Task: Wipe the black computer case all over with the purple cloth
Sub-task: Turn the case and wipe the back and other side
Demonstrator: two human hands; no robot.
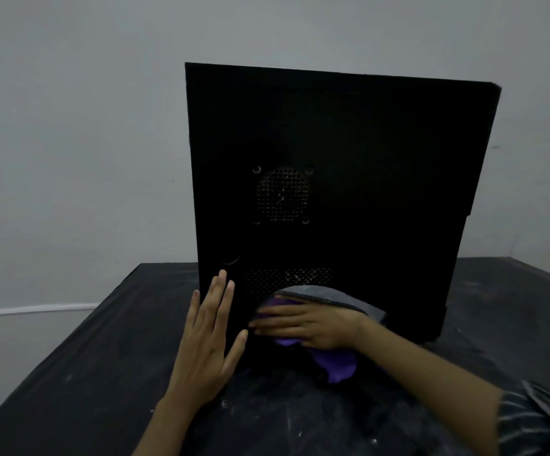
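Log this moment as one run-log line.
step: wiping lower side | right hand: presses purple cloth on black computer case | left hand: flat on case's left edge | case: upright on table

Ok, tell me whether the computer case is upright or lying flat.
Upright: the black computer case stands on its bottom edge on the dark table, its vented side panel facing the camera.

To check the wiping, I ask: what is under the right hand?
The right hand presses the purple cloth against the black computer case, low on its side panel. The panel behind the cloth is covered and cannot be seen.
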